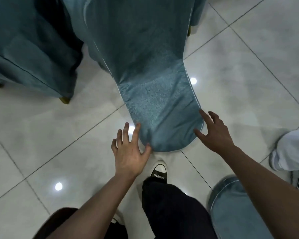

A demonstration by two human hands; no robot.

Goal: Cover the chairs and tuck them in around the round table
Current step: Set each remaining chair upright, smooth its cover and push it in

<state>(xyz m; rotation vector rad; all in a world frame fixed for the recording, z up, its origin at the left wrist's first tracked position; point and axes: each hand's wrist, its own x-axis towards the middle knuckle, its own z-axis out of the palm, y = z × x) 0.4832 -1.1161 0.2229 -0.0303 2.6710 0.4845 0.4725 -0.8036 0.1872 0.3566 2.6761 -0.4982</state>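
Teal fabric covers the chair (pixel 145 69) in front of me, its rounded backrest top between my hands, on a grey tiled floor (pixel 240 75) beside a second covered chair (pixel 29 49). My left hand (pixel 130 150) has fingers spread, thumb and index touching the backrest's left edge. My right hand (pixel 214 131) is splayed flat at its right edge, gripping nothing.

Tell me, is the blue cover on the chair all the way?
On. The blue cover wraps the chair from its rounded top nearly to the floor; both open hands rest beside it.
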